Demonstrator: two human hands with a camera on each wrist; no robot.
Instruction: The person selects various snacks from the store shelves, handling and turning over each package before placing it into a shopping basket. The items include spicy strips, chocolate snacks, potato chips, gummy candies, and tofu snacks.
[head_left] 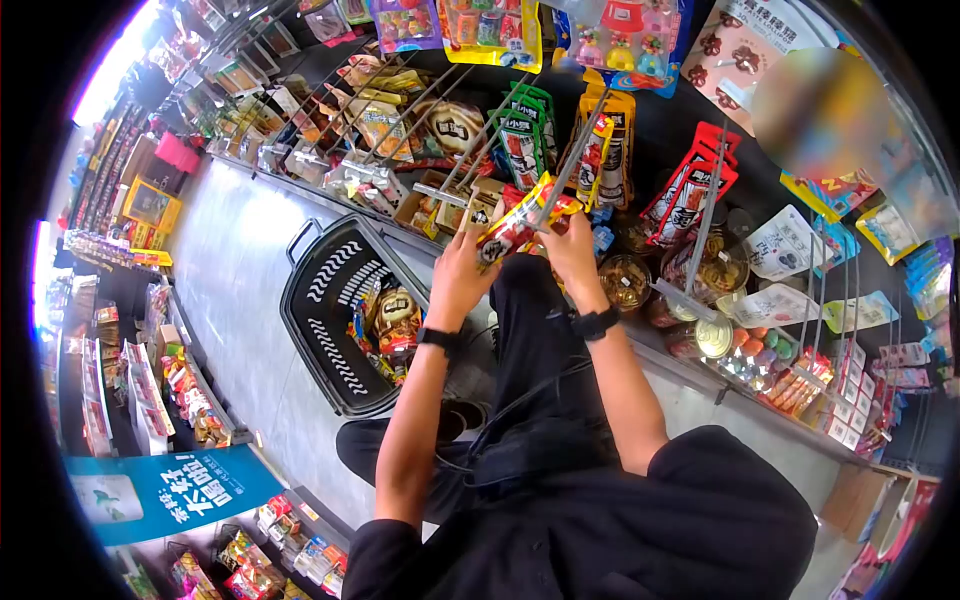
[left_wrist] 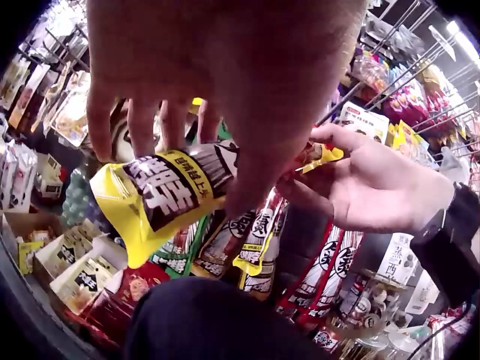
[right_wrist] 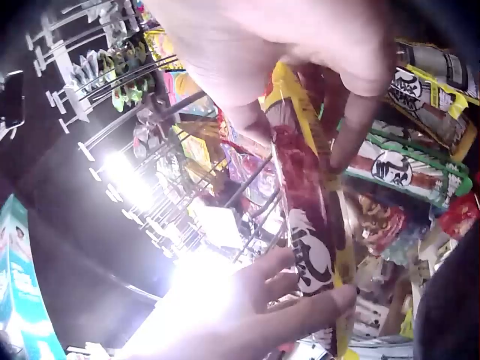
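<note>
A long red and yellow snack packet (head_left: 515, 225) is held at both ends in front of the hanging rack. The left hand (head_left: 460, 280) grips its lower left end, and in the left wrist view that hand (left_wrist: 225, 82) has its fingers around the packet (left_wrist: 176, 187). The right hand (head_left: 575, 262) pinches the other end; the right wrist view shows its thumb and fingers (right_wrist: 346, 139) on the packet (right_wrist: 300, 180), with the left hand (right_wrist: 255, 300) at the far end. Metal hooks stand close to the packet.
Left of the knees, a black basket (head_left: 340, 320) on the floor holds several packets. Green packs (head_left: 527, 135) and red packs (head_left: 690, 185) hang on the rack. Clear jars (head_left: 625, 282) and small boxes line the lower shelf. A blue sign (head_left: 180, 495) is at the lower left.
</note>
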